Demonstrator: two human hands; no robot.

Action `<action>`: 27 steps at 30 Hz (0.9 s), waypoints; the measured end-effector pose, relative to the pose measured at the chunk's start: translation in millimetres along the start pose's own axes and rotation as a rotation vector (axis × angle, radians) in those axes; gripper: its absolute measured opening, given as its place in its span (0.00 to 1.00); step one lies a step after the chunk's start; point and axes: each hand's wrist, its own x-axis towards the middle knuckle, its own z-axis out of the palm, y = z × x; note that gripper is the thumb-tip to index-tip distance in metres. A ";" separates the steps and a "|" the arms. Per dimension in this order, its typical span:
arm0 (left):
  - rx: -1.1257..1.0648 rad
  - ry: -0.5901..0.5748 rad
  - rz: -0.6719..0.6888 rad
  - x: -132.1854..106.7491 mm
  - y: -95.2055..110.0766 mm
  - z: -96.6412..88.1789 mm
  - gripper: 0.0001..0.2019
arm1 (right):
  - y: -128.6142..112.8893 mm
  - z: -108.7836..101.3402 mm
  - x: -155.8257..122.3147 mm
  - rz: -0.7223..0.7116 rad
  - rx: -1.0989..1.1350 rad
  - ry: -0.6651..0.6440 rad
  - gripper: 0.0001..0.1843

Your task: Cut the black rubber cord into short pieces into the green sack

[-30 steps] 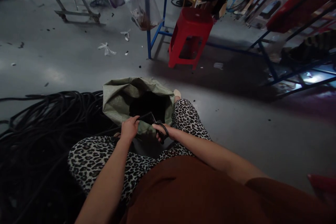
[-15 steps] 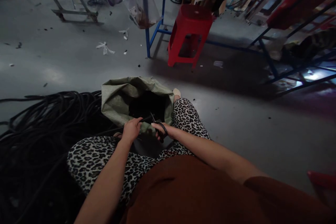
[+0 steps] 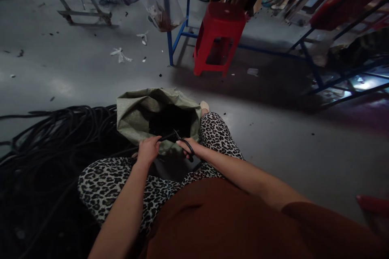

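Observation:
My left hand (image 3: 148,149) is closed on a black rubber-like strip (image 3: 166,136), whose end sticks out to the right over the mouth of a sack. In my right hand (image 3: 189,145) is a pair of scissors (image 3: 189,151) with black handles. Their blades point up and left, close to the strip's free end; whether they touch it I cannot tell. The pale green woven sack (image 3: 132,119) stands open between my knees, its inside too dark to make out. A large heap of long black strips (image 3: 69,137) lies at my left.
Beyond the sack stands a red plastic stool (image 3: 221,40) by a blue metal frame (image 3: 170,44). Clear plastic bags (image 3: 158,4) hang from that frame. White scraps (image 3: 120,54) litter the grey floor. A seated person is partly visible at the top.
My left hand has shifted slightly left with the strip, and more of the strip shows to its right. The scissors' handles look closer together than before.

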 end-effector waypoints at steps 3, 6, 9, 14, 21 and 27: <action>-0.006 -0.024 0.011 0.8 1.0 1.2 0.18 | 0.2 0.6 0.5 0.004 -0.017 0.025 0.15; 0.012 -0.051 0.010 1.9 3.4 2.2 0.18 | -0.9 1.3 -0.7 0.022 -0.075 0.034 0.15; 0.038 -0.067 0.003 2.4 5.4 1.9 0.18 | 0.3 2.3 -0.1 0.040 -0.118 0.035 0.14; 0.049 -0.078 -0.008 2.3 6.8 0.6 0.18 | 5.7 4.1 2.0 0.036 -0.129 0.044 0.13; 0.074 -0.093 -0.014 2.3 4.2 1.8 0.18 | -2.4 3.7 -10.7 0.037 -0.135 0.041 0.14; 0.056 -0.058 -0.023 2.5 2.8 1.6 0.18 | -4.4 2.4 -13.0 0.045 -0.091 0.034 0.12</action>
